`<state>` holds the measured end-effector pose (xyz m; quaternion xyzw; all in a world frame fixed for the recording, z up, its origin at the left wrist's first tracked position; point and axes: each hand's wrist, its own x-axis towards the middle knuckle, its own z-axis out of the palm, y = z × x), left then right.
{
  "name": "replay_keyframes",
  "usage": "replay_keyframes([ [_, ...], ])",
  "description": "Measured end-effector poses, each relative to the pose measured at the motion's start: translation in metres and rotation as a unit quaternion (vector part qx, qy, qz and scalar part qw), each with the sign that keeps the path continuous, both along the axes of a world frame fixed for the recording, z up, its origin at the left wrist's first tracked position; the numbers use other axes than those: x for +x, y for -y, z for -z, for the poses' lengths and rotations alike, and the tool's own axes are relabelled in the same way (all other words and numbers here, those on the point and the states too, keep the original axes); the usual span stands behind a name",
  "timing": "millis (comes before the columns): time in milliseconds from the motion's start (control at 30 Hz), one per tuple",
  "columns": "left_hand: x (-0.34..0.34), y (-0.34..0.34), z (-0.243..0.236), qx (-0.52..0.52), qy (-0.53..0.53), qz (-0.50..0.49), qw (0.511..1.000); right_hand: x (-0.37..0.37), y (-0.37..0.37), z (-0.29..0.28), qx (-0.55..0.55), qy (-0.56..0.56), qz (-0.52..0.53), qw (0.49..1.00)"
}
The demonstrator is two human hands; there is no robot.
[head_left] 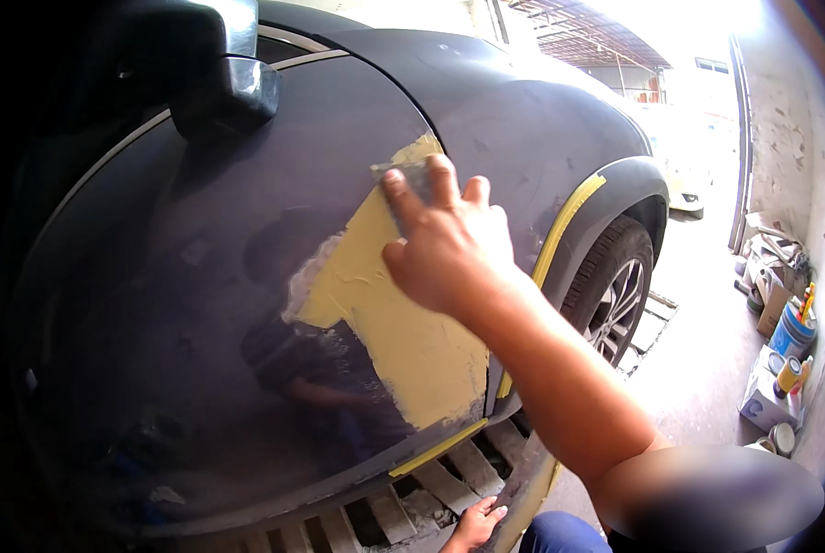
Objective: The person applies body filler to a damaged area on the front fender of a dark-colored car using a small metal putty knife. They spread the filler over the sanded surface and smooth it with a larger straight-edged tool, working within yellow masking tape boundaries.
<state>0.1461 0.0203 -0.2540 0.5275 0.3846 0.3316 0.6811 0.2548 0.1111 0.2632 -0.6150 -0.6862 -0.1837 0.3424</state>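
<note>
My right hand [454, 230] presses a thin grey putty spreader [419, 180] against the dark car door [173, 304], fingers spread over the blade. Beneath it lies a broad patch of yellow body filler [412, 355], running from the door's rear-view-mirror side down toward the lower edge by the front fender [532, 120]. The filler has ragged edges, with a pale sanded rim on its left. Low in the picture my left hand [477, 525] grips the edge of a flat greyish board [528, 488] with yellow along one side. Some of its fingers are hidden.
Yellow masking tape [565, 221] follows the wheel arch, and more tape [438, 449] lines the sill. The front wheel [611, 295] stands to the right. Slatted boards [385, 511] lie under the door. Along the right wall are cans [783, 438], a blue bucket [790, 330] and a box [765, 396].
</note>
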Motion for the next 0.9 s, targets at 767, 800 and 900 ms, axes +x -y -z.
replay_keyframes([
  [767,-0.013,0.047,-0.159,0.068,0.298,-0.123,0.944,0.153,0.147,0.231,0.007,-0.24,-0.353,0.904],
  [800,-0.008,0.05,-0.176,0.09,0.328,-0.138,0.93,0.142,0.152,0.237,0.003,-0.205,-0.417,0.885],
  [900,0.005,0.061,-0.21,0.179,0.365,-0.202,0.891,0.111,0.162,0.267,-0.064,-0.281,-0.544,0.788],
])
